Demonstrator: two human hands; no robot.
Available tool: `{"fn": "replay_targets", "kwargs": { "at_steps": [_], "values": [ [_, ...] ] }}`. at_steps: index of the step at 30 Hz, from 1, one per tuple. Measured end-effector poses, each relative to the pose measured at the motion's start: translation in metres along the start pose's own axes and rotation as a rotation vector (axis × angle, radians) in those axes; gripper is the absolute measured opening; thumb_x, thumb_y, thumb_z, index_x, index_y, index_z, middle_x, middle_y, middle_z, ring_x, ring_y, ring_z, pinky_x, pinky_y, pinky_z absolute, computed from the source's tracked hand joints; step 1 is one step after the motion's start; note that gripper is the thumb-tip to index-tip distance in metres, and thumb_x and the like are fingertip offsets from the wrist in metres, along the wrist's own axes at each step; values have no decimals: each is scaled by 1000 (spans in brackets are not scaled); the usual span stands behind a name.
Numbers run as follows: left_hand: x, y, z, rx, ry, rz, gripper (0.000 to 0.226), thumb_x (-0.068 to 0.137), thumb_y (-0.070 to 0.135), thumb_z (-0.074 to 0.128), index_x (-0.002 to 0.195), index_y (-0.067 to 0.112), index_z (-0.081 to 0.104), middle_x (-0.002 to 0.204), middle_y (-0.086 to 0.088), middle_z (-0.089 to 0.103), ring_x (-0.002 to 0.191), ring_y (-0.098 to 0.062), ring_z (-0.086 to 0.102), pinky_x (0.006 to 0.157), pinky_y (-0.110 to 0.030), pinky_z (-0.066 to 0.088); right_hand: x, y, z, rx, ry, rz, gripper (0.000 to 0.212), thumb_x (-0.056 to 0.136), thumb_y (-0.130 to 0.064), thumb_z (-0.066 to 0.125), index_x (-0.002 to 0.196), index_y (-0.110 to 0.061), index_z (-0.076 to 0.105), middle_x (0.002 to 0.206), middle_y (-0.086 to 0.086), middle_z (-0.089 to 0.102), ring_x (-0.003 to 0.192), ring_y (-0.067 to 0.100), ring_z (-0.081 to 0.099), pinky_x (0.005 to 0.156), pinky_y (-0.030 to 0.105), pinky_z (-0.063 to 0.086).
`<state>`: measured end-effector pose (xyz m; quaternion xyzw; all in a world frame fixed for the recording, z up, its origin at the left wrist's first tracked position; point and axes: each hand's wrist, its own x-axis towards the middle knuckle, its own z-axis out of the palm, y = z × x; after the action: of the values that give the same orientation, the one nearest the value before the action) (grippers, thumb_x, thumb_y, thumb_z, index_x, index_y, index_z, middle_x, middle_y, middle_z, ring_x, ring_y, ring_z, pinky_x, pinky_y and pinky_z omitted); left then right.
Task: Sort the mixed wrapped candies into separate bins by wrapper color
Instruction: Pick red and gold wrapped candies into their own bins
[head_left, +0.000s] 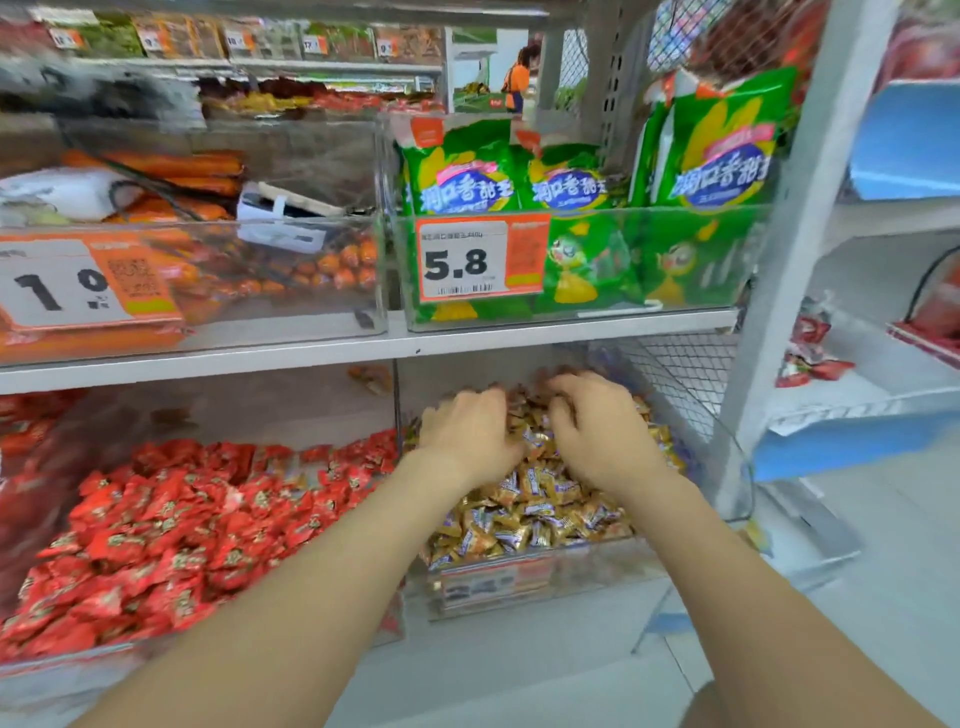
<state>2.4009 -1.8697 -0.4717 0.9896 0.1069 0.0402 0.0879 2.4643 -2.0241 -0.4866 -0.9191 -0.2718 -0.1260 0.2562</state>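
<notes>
Store shelving fills your head view, with clear bins on two levels. Your left hand (467, 436) and right hand (605, 431) both dig, fingers curled, into the gold-wrapped candies (540, 514) in the lower right bin (582, 577); whether either grasps a candy is hidden. Red-wrapped candies (166, 525) lie heaped just left of it. Green snack bags (462, 171) stand above.

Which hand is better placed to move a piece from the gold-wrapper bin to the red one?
Likely left: the left hand sits in the gold candies nearest the red candies; the right hand lies farther right, beside the mesh wall.
</notes>
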Motion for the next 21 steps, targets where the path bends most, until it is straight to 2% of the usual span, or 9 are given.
{"fn": "replay_targets", "kwargs": {
  "at_steps": [2,4,8,12,15,16,18,20,21],
  "values": [
    [-7,-5,-5,98,58,29,56,91,62,60,128,20,54,127,-11,63,122,-38,58,99,-49,46,-6,-12,-9,61,17,9,32,94,-21,53,113,-19,78,107,5,74,97,25,69,89,37,55],
    [-26,-14,-15,145,192,84,44,97,56,51,127,24,55,124,-6,63,121,-34,56,98,-48,42,-13,-30,-14,132,2,-3,28,94,-17,59,111,-23,80,99,-4,78,90,12,70,89,31,55],
    [-76,-73,-28,-76,342,88,15,98,34,45,108,29,55,107,2,58,102,-27,52,89,-45,46,-34,-96,-16,308,-34,-70,24,94,-15,60,101,-29,78,81,-15,75,78,0,67,77,15,51],
    [-92,-179,-29,9,153,-201,32,80,32,36,94,21,63,101,-11,67,101,-38,61,90,-49,52,-43,-170,16,307,-122,-274,25,94,-15,57,105,-26,77,92,-8,74,83,10,66,84,31,53],
    [-82,-239,-28,57,-1,-321,13,88,26,49,80,16,53,104,-24,70,106,-47,65,90,-50,54,-27,-213,60,119,-279,-256,24,95,-17,54,112,-18,71,110,8,71,106,32,66,91,42,55],
    [-75,-252,-26,55,-27,-297,12,93,23,54,87,14,58,112,-24,70,113,-45,64,94,-48,53,-20,-223,73,85,-349,-201,20,97,-16,54,111,-12,67,114,14,68,110,38,64,91,43,55],
    [-62,-272,-19,-14,-67,-215,27,99,21,56,122,10,66,135,-19,65,130,-38,58,107,-41,46,-5,-236,99,40,-450,-123,7,97,-11,57,103,-8,55,117,21,61,112,44,62,89,42,52],
    [-54,-286,-14,-57,-127,-153,51,99,16,57,149,13,51,155,-12,52,144,-30,47,118,-32,36,9,-244,125,-2,-476,-132,12,95,-5,60,106,-7,58,119,24,62,113,44,63,89,42,52],
    [-50,-292,-10,-58,-161,-142,61,95,13,59,154,15,45,158,-10,48,146,-28,45,118,-29,34,17,-246,138,-17,-484,-165,16,94,-3,59,110,-5,62,120,23,63,115,42,63,90,42,53]
  ]
}}
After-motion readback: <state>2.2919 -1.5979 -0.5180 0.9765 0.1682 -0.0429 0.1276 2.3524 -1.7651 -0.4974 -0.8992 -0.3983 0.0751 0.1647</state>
